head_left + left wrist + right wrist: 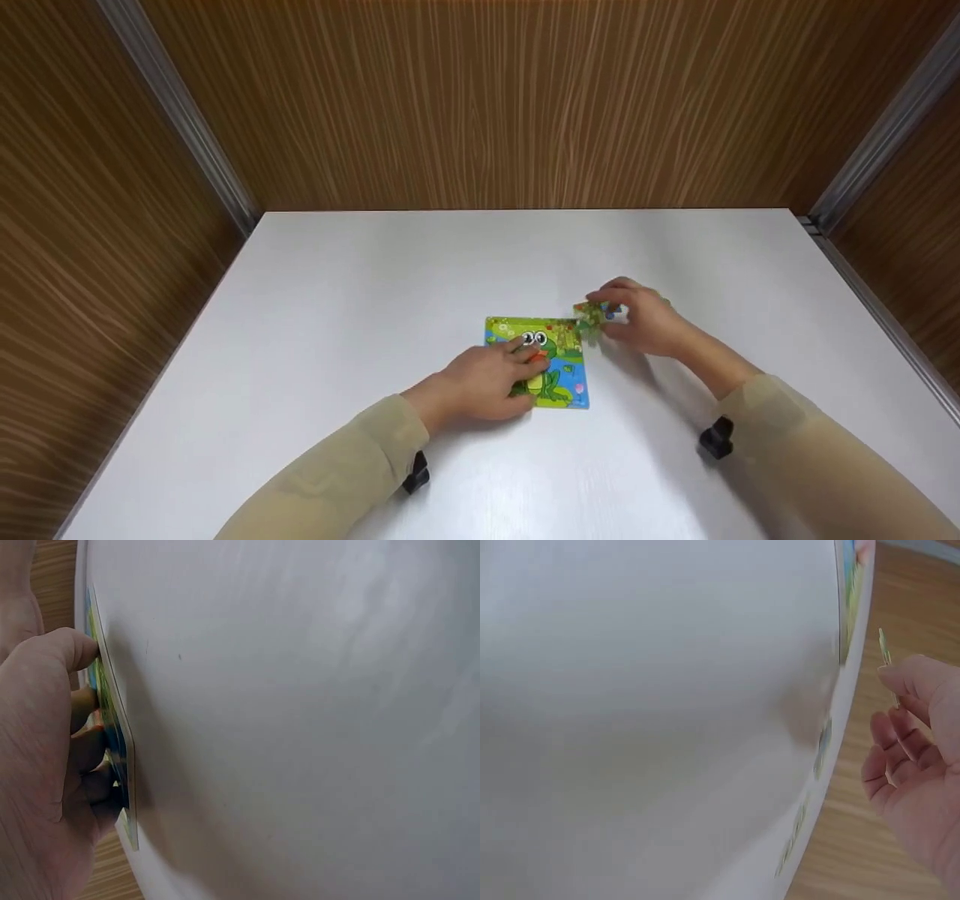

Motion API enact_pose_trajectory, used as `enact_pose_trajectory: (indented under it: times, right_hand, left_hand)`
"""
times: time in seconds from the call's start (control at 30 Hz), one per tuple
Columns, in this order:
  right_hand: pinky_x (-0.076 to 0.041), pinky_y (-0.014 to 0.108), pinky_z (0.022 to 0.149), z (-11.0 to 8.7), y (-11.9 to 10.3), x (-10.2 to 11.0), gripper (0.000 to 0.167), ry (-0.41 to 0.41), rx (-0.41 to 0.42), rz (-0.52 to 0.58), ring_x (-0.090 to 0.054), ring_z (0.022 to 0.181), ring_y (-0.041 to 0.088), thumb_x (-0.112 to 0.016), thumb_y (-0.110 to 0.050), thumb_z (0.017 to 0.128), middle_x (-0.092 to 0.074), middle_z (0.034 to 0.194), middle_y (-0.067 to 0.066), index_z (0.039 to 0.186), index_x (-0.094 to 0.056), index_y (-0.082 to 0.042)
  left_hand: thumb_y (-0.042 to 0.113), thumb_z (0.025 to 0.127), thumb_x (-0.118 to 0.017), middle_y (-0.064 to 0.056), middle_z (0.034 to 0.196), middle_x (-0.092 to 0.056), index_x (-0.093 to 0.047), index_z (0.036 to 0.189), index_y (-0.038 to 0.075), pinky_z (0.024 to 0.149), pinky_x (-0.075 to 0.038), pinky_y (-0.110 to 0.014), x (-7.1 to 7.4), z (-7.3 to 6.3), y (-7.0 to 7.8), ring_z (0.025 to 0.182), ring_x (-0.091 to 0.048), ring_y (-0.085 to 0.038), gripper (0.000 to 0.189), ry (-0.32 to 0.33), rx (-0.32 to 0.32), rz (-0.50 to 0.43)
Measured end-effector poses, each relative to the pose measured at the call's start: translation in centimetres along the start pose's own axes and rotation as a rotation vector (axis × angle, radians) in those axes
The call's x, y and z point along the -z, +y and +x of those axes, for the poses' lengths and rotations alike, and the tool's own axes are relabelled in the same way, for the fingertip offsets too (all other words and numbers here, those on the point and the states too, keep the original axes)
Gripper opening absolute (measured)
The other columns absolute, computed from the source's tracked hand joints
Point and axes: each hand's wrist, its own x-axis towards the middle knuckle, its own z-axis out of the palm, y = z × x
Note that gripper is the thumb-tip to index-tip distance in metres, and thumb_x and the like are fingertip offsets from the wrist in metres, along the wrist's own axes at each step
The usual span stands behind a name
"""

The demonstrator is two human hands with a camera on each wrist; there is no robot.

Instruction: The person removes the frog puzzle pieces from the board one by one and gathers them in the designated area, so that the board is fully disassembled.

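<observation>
A square jigsaw puzzle point(568, 379) with a green frog lies on the white table. My left hand point(491, 381) rests on its left part with fingers spread across the frog; in the left wrist view the thumb touches the puzzle's edge point(129, 742). My right hand point(646, 321) is just beyond the puzzle's far right corner. Between thumb and fingertip it pinches a thin puzzle piece point(886, 649), seen edge-on in the right wrist view. From above, that hand hides part of the greenish pieces point(589, 313) around its fingers.
Two loose puzzle pieces lie on the table in the right wrist view, a bluish one point(823, 748) and a greenish one point(793, 836). Wood-grain panels point(480, 105) stand behind and at both sides of the white table point(360, 285).
</observation>
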Motion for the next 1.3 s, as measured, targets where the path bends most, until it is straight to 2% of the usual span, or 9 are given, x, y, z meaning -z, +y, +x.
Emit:
enact_pose_trajectory:
  times: [0.17, 0.3, 0.43, 0.63, 0.9, 1.0, 1.13, 1.2, 1.3]
  right_hand:
    - [-0.055, 0.054, 0.091, -0.6, 2.1, 2.4, 0.045, 0.049, -0.015, -0.006, -0.067, 0.11, 0.037, -0.075, 0.007, 0.09, -0.067, 0.129, 0.019, 0.135, -0.069, 0.002]
    - [-0.052, 0.054, 0.092, -1.4, 3.5, 4.3, 0.046, 0.057, -0.094, -0.005, -0.064, 0.117, 0.039, -0.072, 0.005, 0.093, -0.066, 0.134, 0.019, 0.138, -0.067, 0.001]
    - [-0.052, 0.054, 0.09, -2.4, 5.0, 5.6, 0.045, 0.076, -0.137, -0.017, -0.063, 0.121, 0.043, -0.07, 0.002, 0.096, -0.065, 0.138, 0.022, 0.14, -0.066, 0.001]
    - [-0.049, 0.053, 0.091, -3.8, 7.3, 6.6, 0.045, 0.108, -0.202, -0.021, -0.062, 0.121, 0.045, -0.069, 0.001, 0.097, -0.063, 0.141, 0.025, 0.141, -0.064, 0.002]
    - [-0.042, 0.063, 0.105, -4.7, 9.7, 7.1, 0.048, 0.065, -0.329, 0.018, -0.056, 0.128, 0.048, -0.067, -0.009, 0.103, -0.056, 0.148, 0.028, 0.148, -0.057, 0.001]
    - [-0.049, 0.054, 0.097, -5.0, 10.5, 7.1, 0.049, 0.059, -0.367, 0.026, -0.056, 0.129, 0.047, -0.067, -0.013, 0.103, -0.056, 0.148, 0.028, 0.15, -0.056, 0.0]
    - [-0.053, 0.035, 0.082, -5.4, 11.4, 7.1, 0.05, 0.058, -0.394, 0.032, -0.058, 0.127, 0.047, -0.068, -0.015, 0.103, -0.059, 0.145, 0.029, 0.15, -0.056, 0.0]
    - [-0.052, 0.03, 0.08, -5.5, 11.7, 7.0, 0.05, 0.056, -0.403, 0.042, -0.058, 0.126, 0.047, -0.068, -0.014, 0.103, -0.059, 0.144, 0.03, 0.149, -0.056, 0.001]
    - [-0.051, 0.03, 0.082, -5.6, 12.1, 6.9, 0.051, 0.05, -0.411, 0.054, -0.057, 0.126, 0.048, -0.069, -0.014, 0.102, -0.059, 0.142, 0.031, 0.149, -0.056, 0.001]
  left_hand:
    - [0.042, 0.104, -0.041, -0.001, 0.169, -0.036, -0.043, 0.164, 0.024, 0.122, -0.037, -0.042, -0.1, -0.2, -0.2, 0.158, -0.029, -0.026, 0.063, 0.016, 0.005, -0.002]
    - [0.041, 0.104, -0.042, -0.002, 0.169, -0.036, -0.043, 0.164, 0.024, 0.122, -0.036, -0.043, -0.1, -0.2, -0.3, 0.158, -0.029, -0.027, 0.063, 0.013, 0.01, 0.0]
    - [0.041, 0.104, -0.043, -0.004, 0.169, -0.037, -0.044, 0.163, 0.023, 0.121, -0.038, -0.043, -0.1, -0.3, -0.3, 0.158, -0.03, -0.029, 0.062, 0.013, 0.006, -0.006]
    - [0.043, 0.104, -0.043, -0.005, 0.168, -0.038, -0.044, 0.163, 0.024, 0.119, -0.04, -0.045, -0.2, -0.3, -0.3, 0.157, -0.031, -0.029, 0.062, 0.013, 0.007, 0.004]
    - [0.043, 0.104, -0.042, -0.005, 0.169, -0.037, -0.043, 0.164, 0.024, 0.119, -0.04, -0.045, -0.2, 0.0, -0.2, 0.158, -0.03, -0.029, 0.063, 0.009, 0.001, 0.002]
    - [0.041, 0.102, -0.042, -0.004, 0.169, -0.037, -0.044, 0.164, 0.024, 0.12, -0.04, -0.044, -0.2, 0.2, -0.2, 0.158, -0.031, -0.028, 0.063, 0.008, 0.003, 0.0]
    - [0.039, 0.102, -0.042, -0.003, 0.169, -0.037, -0.044, 0.164, 0.024, 0.12, -0.039, -0.044, -0.2, 0.3, -0.1, 0.158, -0.031, -0.028, 0.063, 0.004, 0.004, -0.004]
    - [0.039, 0.102, -0.042, -0.004, 0.169, -0.036, -0.043, 0.164, 0.024, 0.12, -0.039, -0.044, -0.2, 0.3, -0.1, 0.158, -0.031, -0.029, 0.063, 0.004, -0.001, -0.003]
    - [0.04, 0.103, -0.041, -0.004, 0.169, -0.036, -0.043, 0.164, 0.024, 0.12, -0.039, -0.044, -0.3, 0.3, -0.1, 0.158, -0.031, -0.029, 0.064, 0.003, -0.005, -0.003]
